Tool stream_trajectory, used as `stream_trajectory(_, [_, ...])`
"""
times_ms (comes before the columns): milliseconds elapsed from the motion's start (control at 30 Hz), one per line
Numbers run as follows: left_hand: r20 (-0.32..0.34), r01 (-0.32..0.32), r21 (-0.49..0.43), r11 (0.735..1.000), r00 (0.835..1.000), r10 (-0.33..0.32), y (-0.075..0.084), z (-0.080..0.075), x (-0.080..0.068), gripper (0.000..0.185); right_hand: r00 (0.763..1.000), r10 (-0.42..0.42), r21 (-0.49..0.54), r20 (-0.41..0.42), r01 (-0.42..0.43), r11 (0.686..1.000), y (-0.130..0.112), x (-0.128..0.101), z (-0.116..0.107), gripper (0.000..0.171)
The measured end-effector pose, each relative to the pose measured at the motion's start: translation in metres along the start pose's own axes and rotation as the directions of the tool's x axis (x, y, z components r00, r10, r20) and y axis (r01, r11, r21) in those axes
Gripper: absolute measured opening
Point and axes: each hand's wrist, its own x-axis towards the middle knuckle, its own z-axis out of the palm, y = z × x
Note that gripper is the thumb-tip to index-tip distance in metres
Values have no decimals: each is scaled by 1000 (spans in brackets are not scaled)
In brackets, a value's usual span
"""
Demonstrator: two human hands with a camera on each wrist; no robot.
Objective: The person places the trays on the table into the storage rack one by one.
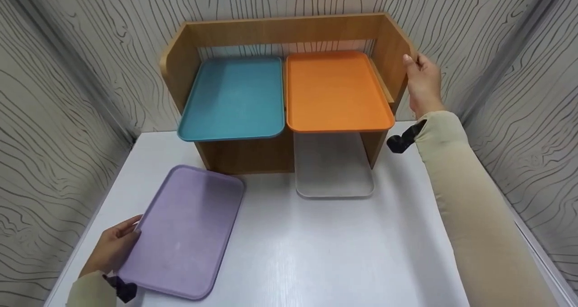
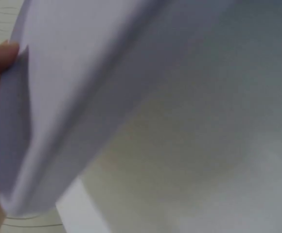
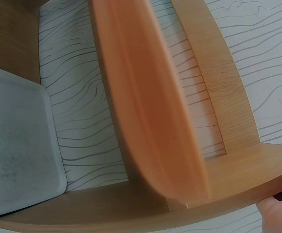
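A purple tray [image 1: 185, 230] lies on the white table [image 1: 316, 253], near the front left. My left hand [image 1: 115, 246] grips its left edge; the left wrist view shows the purple tray [image 2: 82, 97] blurred, with a fingertip [image 2: 2, 56] on its rim. A wooden shelf [image 1: 280, 36] stands at the back. On its upper level sit a blue tray [image 1: 235, 99] and an orange tray [image 1: 336, 92]. A grey tray [image 1: 334, 171] lies under the orange one. My right hand [image 1: 422, 83] holds the shelf's right side panel. The right wrist view shows the orange tray [image 3: 146, 102] edge-on and the grey tray [image 3: 14, 145].
Wood-grain patterned walls [image 1: 67, 95] close in the table on the left, back and right. The shelf's lower left compartment is closed by a wooden panel [image 1: 246, 155]. Bare table surface lies in front of the shelf and to the right of the purple tray.
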Motion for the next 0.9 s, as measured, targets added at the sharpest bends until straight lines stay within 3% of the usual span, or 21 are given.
stream_trajectory(200, [41,-2,-123,992,999,7,7,3,2,54,1000,-15,7,9,15,1000,1,0,-2,49])
stream_trajectory(433, [32,38,-116,993,999,-35,14,3,1,53,1000,-14,14,12,14,1000,1,0,-2,49])
stream_trajectory(667, [66,11,-119,993,998,-3,23,5,0,47,1000,-3,2,10,3,1000,0,0,-1,48])
stream_trajectory(900, [105,-27,-122,992,994,40,36,19,3,51,1000,-4,14,11,3,1000,1,-1,-1,47])
